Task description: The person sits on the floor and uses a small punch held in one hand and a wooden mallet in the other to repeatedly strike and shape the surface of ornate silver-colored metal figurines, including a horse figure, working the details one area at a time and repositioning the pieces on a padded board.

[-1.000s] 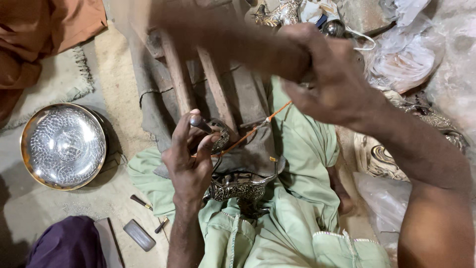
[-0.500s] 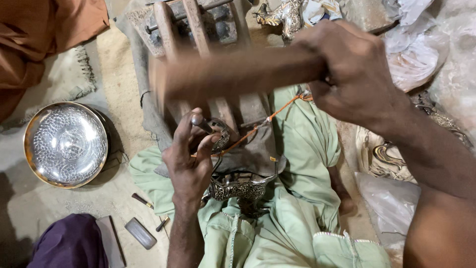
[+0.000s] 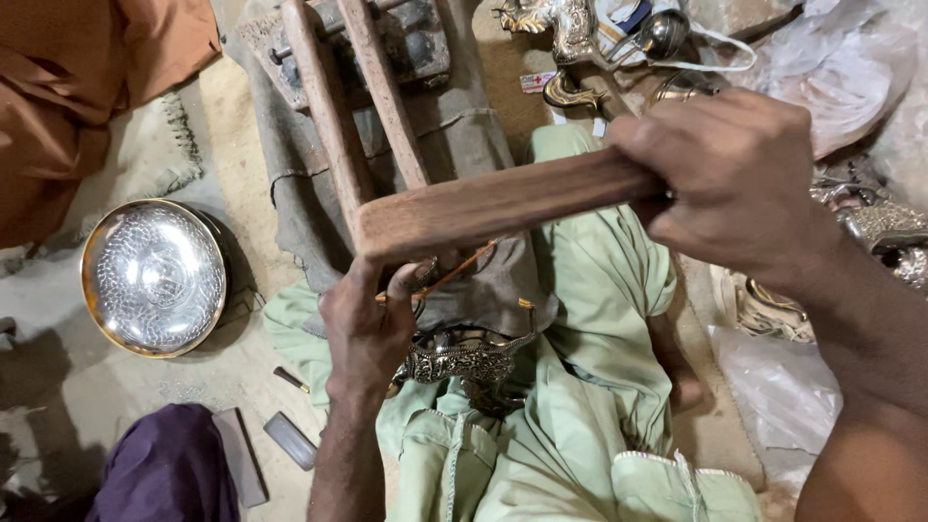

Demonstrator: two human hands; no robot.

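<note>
- Wood was the main thing here: the right hand (image 3: 735, 179) had its fingers wrapped tight around one end of a flat wooden mallet (image 3: 503, 205), held sideways over the lap.
- The left hand (image 3: 372, 333) pinched a thin copper-coloured punch (image 3: 454, 271) between its fingers, with the tip hidden under the mallet's end.
- A small silver carved piece (image 3: 464, 356) lay on the lap, just below the left hand and touching the pale green trousers (image 3: 580, 290).
- It looked like the hitting step, with the mallet close above the punch.
- A good hit would need the punch kept steady and the mallet brought down straight on its top, so it did not slip off the silver piece.
- The ground was sandy dirt (image 3: 213, 377) with a grey cloth (image 3: 464, 135) spread over it, and two wooden bars (image 3: 333, 116) lay across the cloth.
- A round shiny metal bowl (image 3: 155, 275) with a gold rim sat on the ground, well apart to the left.
- Orange cloth (image 3: 87, 87) lay at the top left, and purple cloth (image 3: 164, 474) at the bottom left.
- More silver pieces (image 3: 570, 39) and plastic bags (image 3: 841, 77) sat at the top right.
</note>
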